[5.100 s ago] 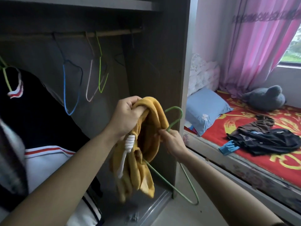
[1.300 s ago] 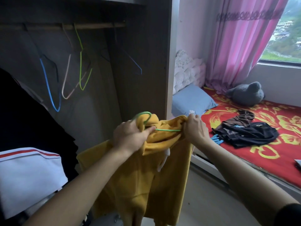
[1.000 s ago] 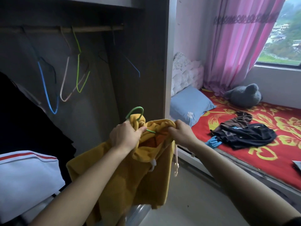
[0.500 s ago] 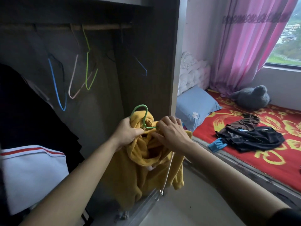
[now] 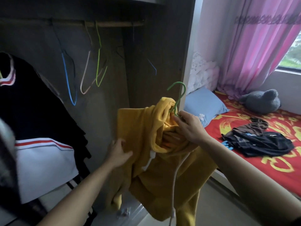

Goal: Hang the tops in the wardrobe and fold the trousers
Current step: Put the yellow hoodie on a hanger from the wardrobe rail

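Observation:
A yellow hooded top (image 5: 156, 173) hangs on a green wire hanger (image 5: 178, 97) in front of the open wardrobe. My right hand (image 5: 189, 128) pinches the hanger's neck just below the hook, at the top's collar. My left hand (image 5: 118, 152) lies with straight fingers against the top's left shoulder. A white drawstring (image 5: 175, 185) dangles down the front. Dark trousers and other clothes (image 5: 259, 141) lie in a heap on the red bed at the right.
The wardrobe rail (image 5: 97, 23) carries empty blue (image 5: 69, 82), pink (image 5: 85, 75) and green (image 5: 99, 62) hangers. A black and white top (image 5: 37, 128) hangs at the left. The bed (image 5: 276, 175) holds a blue pillow (image 5: 204, 105) and a grey plush toy (image 5: 260, 101).
The yellow top has spread out on the hanger and been lifted. My left hand let go of the collar and moved down to the shoulder; my right hand now holds the hanger neck.

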Demonstrator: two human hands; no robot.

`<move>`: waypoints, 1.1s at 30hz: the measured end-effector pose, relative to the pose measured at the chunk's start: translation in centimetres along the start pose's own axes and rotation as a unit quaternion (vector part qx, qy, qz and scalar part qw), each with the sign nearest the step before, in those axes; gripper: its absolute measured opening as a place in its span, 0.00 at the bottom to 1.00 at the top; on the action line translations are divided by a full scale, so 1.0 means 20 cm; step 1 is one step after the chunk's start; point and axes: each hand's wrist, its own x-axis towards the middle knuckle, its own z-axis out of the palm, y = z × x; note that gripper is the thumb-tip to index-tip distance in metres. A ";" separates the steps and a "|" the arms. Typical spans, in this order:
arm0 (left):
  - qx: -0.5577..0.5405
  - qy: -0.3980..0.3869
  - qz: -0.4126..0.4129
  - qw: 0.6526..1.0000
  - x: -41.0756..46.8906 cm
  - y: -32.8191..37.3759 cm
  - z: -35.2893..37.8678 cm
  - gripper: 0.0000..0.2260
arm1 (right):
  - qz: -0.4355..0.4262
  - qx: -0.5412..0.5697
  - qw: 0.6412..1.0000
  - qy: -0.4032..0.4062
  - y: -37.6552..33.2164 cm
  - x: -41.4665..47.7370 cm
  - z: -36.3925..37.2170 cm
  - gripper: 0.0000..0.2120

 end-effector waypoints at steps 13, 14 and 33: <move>-0.077 0.324 0.034 0.942 0.12 0.18 -0.26 0.13 | -0.026 -0.022 0.999 0.004 0.00 -0.04 -0.07 0.11; -0.073 0.340 0.046 0.937 0.14 0.17 -0.31 0.12 | -0.019 -0.050 0.998 -0.018 0.03 -0.05 -0.06 0.11; 0.076 0.124 0.059 0.988 0.19 0.00 -0.36 0.11 | 0.009 -0.081 0.988 -0.128 0.08 0.01 -0.03 0.29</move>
